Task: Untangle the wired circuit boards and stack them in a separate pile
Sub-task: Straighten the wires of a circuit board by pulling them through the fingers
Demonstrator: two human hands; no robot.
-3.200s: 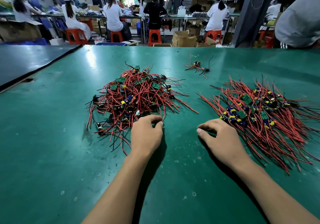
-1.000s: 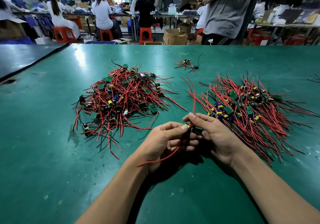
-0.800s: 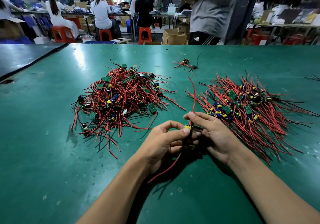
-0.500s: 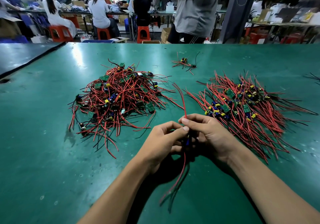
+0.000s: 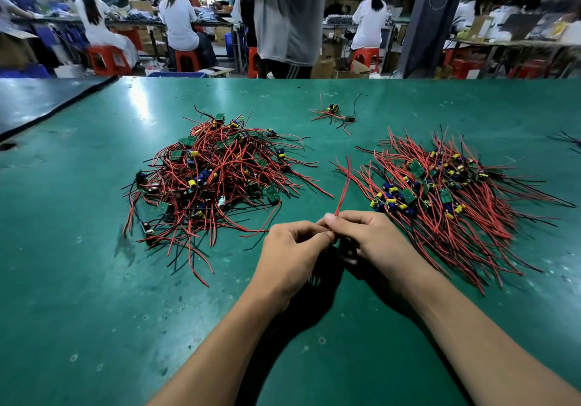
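left hand [image 5: 292,256], right hand [image 5: 377,242] touching, fingers curled, forearms converging

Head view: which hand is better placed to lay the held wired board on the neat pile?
Likely right. The right hand pinches the red wires and lies beside the neat pile; the left hand sits nearer the tangled pile.

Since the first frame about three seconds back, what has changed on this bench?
The left hand left the tangled pile and the right hand left the sorted pile; they met at the near centre and now pinch one wired board, red leads poking out beyond the fingers. Both piles and the small far cluster lie as before.
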